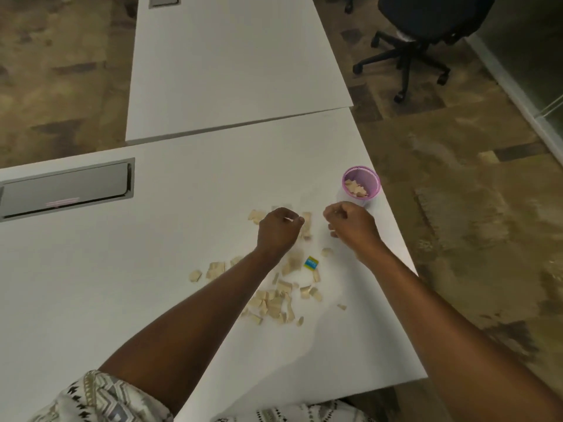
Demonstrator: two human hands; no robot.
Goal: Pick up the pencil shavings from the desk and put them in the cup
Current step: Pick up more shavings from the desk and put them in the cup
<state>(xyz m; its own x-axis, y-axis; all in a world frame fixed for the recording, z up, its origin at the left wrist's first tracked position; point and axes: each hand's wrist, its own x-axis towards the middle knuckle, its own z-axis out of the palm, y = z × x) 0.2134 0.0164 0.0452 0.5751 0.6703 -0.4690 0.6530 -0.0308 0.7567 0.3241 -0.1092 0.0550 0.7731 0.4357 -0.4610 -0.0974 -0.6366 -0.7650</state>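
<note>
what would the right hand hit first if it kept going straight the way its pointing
Probably the purple cup. The right hand points up the desk toward it, with only bare desk between. Depth is unclear, so it might meet the cup's wall or pass over the rim.

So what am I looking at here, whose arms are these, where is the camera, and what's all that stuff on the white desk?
This is one picture from a camera worn on a person's head, looking down at their own bare arms. The left hand and right hand are both curled into loose pinches over the white desk. Scattered pale tan pencil shavings lie there, beside a small blue and yellow sharpener. The pink mesh cup near the desk's right edge already holds some shavings. Whether either hand grips a shaving is too blurred to tell.
</note>
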